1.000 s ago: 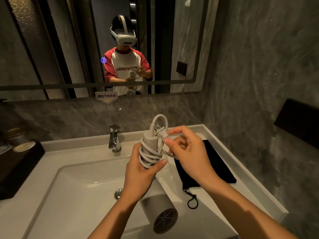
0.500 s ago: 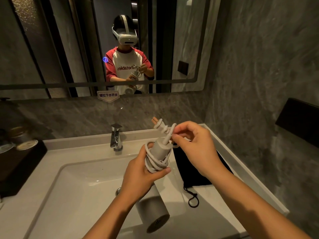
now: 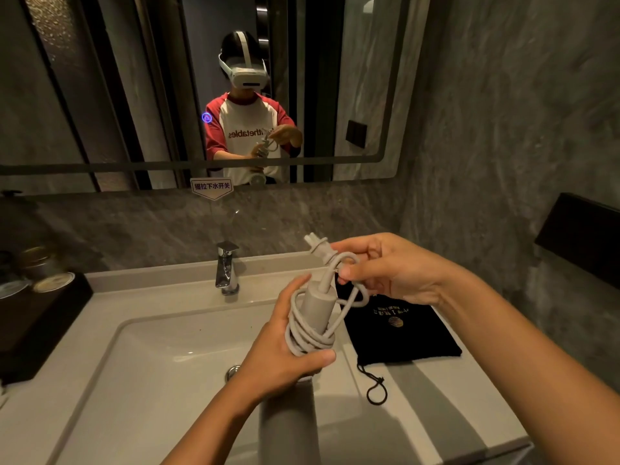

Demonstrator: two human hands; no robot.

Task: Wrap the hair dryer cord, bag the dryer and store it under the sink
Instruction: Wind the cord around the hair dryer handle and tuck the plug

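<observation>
Head view: grey cord [image 3: 310,333] coiled round dryer handle [image 3: 317,305]

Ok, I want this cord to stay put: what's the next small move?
Probably tuck the plug end under a coil. The cord already circles the handle held by the left hand, while the right hand pinches a loose loop by the plug.

Left hand [image 3: 285,357] closed in a fist-style grip, thumb wrapped across the front, forearm angled up from lower left. Right hand [image 3: 392,270] raised higher, thumb and fingertips pinched together, forearm entering from lower right.
</observation>
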